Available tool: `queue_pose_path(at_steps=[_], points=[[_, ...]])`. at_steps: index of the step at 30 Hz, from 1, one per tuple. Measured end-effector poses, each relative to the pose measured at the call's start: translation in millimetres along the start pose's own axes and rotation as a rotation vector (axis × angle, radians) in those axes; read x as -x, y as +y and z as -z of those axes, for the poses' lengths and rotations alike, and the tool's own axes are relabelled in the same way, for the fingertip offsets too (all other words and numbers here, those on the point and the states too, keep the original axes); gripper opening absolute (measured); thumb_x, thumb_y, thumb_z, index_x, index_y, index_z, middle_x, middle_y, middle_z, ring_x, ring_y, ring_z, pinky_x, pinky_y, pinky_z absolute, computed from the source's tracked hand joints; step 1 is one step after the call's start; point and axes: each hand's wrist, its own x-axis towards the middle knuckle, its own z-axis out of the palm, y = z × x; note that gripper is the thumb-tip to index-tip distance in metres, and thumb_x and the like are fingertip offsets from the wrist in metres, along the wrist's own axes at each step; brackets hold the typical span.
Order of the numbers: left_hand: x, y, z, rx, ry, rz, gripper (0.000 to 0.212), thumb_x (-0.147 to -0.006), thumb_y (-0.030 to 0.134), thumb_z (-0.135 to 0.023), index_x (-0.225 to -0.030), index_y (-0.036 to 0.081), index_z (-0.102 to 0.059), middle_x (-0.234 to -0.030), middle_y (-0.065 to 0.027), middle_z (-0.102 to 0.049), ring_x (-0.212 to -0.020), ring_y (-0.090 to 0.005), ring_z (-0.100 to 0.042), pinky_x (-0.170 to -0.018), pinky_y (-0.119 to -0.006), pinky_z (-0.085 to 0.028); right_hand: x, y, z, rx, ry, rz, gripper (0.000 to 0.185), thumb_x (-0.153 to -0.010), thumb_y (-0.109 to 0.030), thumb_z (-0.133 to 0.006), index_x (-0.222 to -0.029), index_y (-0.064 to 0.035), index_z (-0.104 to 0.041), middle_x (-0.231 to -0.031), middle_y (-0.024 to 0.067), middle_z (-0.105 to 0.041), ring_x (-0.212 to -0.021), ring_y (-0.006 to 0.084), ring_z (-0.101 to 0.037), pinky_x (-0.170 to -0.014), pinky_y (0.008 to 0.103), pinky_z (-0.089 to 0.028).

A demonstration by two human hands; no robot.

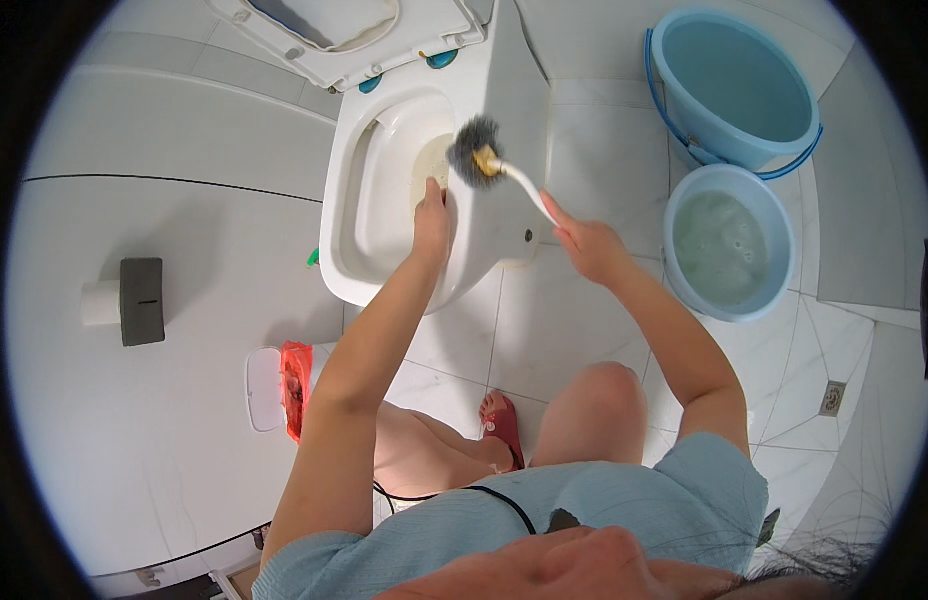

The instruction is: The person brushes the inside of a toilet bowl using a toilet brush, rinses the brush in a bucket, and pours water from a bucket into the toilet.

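Note:
My right hand (593,244) grips the curved white handle of a toilet brush (475,154). The brush's dark grey bristles, with a yellowish hub, are held above the right rim of a white toilet (335,217). My left hand (432,225) is at the inner right side of the bowl, thumb pointing away from me. Its other fingers are mostly hidden, so whether it grips the rim is unclear. Pale yellowish water (426,161) lies in the bowl beyond that hand. The toilet seat and lid (314,56) are raised at the back.
Right of the toilet stand a large blue bucket of water (779,154) and a smaller pale-blue bucket (783,262) with cloudy water. A bin with a red bag (297,390) is by my left arm. A dark paper holder (142,301) projects from the left wall. A floor drain (832,399) lies right.

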Motion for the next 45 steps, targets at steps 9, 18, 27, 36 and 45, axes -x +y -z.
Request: queue_pose_path(at_steps=[9, 18, 27, 36, 45], points=[[92, -51, 61, -0.939, -0.066, -0.964, 0.052, -0.093, 0.030, -0.043, -0.126, -0.011, -0.041, -0.097, -0.0238, -0.059, -0.081, -0.0370, -0.057, -0.072, -0.044, -0.045, 91, 28, -77, -0.014, -0.117, 0.203, 0.060, -0.092, -0.019, -0.049, -0.145, -0.0300, -0.023, -0.077, 0.0126, -0.063, -0.066, 0.0348, -0.060, -0.058, 0.0426, -0.047], [88, -49, 18, -0.968, -0.046, -0.929, 0.059, -0.086, 0.034, -0.058, -0.123, -0.009, -0.042, -0.091, -0.0236, -0.061, -0.075, -0.0390, -0.060, -0.065, -0.044, -0.048, 60, 147, -183, -0.456, 0.067, -0.423, 0.055, -0.096, -0.021, -0.044, -0.146, -0.0246, -0.022, -0.083, 0.0217, -0.062, -0.074, 0.0365, -0.060, -0.069, 0.0402, -0.047], [95, -46, 43, -1.009, 0.038, -0.763, 0.043, -0.089, 0.035, -0.054, -0.111, -0.002, -0.048, -0.074, -0.0194, -0.061, -0.063, -0.0381, -0.058, -0.056, -0.045, -0.045, 52, 5, -114, -0.668, 0.040, -0.086, 0.055, -0.094, -0.016, -0.049, -0.145, -0.0208, -0.029, -0.084, 0.0202, -0.059, -0.066, 0.0267, -0.051, -0.072, 0.0287, -0.045], [88, -48, 26, -1.022, 0.020, -0.774, 0.042, -0.087, 0.033, -0.055, -0.111, -0.002, -0.047, -0.072, -0.0178, -0.060, -0.061, -0.0369, -0.058, -0.054, -0.044, -0.045, 3, 177, -195, -0.414, 0.004, -0.621, 0.052, -0.097, -0.029, -0.043, -0.145, -0.0231, -0.025, -0.090, 0.0191, -0.061, -0.076, 0.0328, -0.059, -0.076, 0.0389, -0.048], [93, -44, 34, -1.080, 0.033, -0.731, 0.044, -0.085, 0.034, -0.058, -0.109, -0.002, -0.047, -0.072, -0.0182, -0.060, -0.061, -0.0380, -0.057, -0.055, -0.045, -0.044, 104, 137, -210, -0.228, -0.253, -0.475, 0.053, -0.096, -0.024, -0.038, -0.146, -0.0183, -0.022, -0.093, 0.0246, -0.062, -0.085, 0.0408, -0.059, -0.076, 0.0470, -0.046]])
